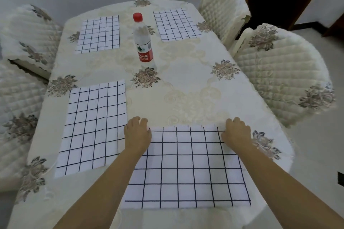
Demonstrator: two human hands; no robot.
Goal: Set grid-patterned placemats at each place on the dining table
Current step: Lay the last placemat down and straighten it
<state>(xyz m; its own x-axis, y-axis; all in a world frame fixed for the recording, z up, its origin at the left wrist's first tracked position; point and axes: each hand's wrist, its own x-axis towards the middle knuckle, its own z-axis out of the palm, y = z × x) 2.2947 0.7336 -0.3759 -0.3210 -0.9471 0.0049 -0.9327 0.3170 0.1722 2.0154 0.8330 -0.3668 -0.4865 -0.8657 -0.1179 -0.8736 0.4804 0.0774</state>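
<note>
Limp, light-looking grid placemat (186, 169) at the dining table (186, 98) near edge: left hand (137, 135) and right hand (236, 133) pinch its far corners.

Matt cloth placemats (187, 169); glossy clear plastic bottle (143, 41); quilted fabric chair covers (283, 72).

Soft even light, bowed edges

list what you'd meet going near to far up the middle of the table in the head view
near placemat → centre flower print → water bottle → far-edge flower print
</note>
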